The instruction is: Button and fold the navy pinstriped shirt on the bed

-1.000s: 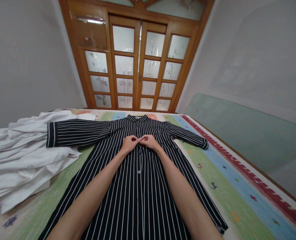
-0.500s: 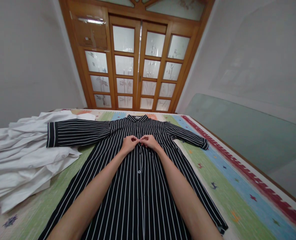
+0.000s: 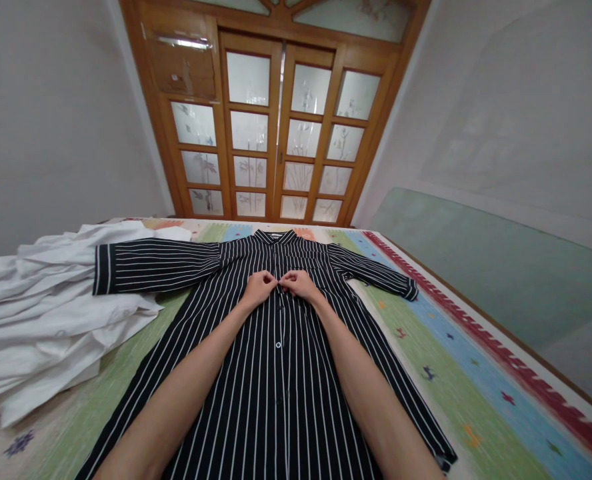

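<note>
Flat on the mat (image 3: 456,373) a black shirt (image 3: 276,373) with thin white stripes is laid out front-up, its collar (image 3: 275,237) toward the door (image 3: 276,127) and its hem toward the camera. Both forearms are stretched out over the shirt's lower half, and the two hands are brought together at the button placket, on the chest just below the collar. The left hand (image 3: 259,288) is curled, with its fingertips pinched on the fabric at the placket; the right hand (image 3: 299,283) is curled the same way and meets it from the other side, so that the fingertips of the two hands are touching or nearly so. A button is probably gripped between them, though that spot is too small for it to be made out. A white button (image 3: 278,345) is seen lower on the placket, between the forearms. The shirt's left-hand sleeve (image 3: 151,265) is spread straight out to the side, its cuff resting on a heap of white cloth (image 3: 51,313) that is piled at the left edge of the mat. The other sleeve (image 3: 376,272) is angled outward and down, its cuff lying on the mat's coloured bands. Behind the mat a wooden door with frosted glass panes is shut, and a pale green panel (image 3: 501,267) is seen along the wall at the right.
</note>
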`<state>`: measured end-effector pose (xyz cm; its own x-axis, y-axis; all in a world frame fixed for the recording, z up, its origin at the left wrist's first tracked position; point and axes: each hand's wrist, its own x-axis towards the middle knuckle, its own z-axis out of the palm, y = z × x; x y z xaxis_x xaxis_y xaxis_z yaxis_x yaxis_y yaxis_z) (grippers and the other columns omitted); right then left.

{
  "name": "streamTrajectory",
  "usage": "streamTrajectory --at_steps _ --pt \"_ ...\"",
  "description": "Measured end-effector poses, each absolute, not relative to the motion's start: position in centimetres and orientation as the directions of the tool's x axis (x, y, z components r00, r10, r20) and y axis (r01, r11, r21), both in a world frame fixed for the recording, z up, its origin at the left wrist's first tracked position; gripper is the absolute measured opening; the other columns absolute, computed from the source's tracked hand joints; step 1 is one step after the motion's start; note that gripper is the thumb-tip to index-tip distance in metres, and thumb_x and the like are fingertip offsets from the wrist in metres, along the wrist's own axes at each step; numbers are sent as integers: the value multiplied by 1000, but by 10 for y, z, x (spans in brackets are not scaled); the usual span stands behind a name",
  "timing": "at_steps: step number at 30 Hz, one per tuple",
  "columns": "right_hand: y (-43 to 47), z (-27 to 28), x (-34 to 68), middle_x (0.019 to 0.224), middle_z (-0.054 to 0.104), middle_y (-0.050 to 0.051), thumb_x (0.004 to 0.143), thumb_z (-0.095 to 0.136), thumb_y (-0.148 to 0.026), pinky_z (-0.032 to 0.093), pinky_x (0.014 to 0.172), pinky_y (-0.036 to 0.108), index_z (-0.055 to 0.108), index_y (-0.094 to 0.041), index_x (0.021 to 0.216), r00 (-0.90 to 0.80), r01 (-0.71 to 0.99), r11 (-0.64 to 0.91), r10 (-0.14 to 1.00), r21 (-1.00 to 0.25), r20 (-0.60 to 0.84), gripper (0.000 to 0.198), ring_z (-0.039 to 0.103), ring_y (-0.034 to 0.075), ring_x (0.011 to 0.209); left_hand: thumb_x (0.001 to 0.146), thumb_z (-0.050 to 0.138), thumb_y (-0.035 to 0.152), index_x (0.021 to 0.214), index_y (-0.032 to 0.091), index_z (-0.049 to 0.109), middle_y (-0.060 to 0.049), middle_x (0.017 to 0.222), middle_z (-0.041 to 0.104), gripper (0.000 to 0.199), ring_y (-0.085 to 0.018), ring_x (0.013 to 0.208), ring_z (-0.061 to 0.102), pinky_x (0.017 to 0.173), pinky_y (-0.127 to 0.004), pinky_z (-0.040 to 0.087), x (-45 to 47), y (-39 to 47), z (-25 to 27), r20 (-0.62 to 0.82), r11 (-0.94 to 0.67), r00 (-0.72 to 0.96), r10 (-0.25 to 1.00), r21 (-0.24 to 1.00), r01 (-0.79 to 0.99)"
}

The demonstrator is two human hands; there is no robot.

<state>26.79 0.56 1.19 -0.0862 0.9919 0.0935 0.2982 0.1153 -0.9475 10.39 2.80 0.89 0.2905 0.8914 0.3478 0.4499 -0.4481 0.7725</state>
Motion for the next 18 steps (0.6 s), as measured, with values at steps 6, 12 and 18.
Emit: streamTrajectory --at_steps 6,12,18 --pt "7 11 266 51 60 -5 79 56 -17 32 36 17 58 -16 72 -90 328 129 990 -936 105 8 44 6 34 78 60 19 70 15 68 -2 71 69 12 -14 67 63 69 -25 46 106 22 10 392 -459 242 887 706 540" --pt "4 8 261 64 64 -2 82 56 -17 44 53 20 62 -16 82 -1 615 219 961 -757 277 6 56 9 51 78 58 14 74 16 67 -6 83 68 10 -21 87 60 86 -35 45 105 19 8 431 -483 258 864 570 664" --pt "-10 8 249 75 65 2 79 62 -18 45 72 27 69 -17 82 -40 787 246 936 -566 350 7 60 16 74 85 51 15 91 16 69 -10 100 68 20 -25 101 58 93 -39 44 102 6 9 428 -539 360 829 440 719"
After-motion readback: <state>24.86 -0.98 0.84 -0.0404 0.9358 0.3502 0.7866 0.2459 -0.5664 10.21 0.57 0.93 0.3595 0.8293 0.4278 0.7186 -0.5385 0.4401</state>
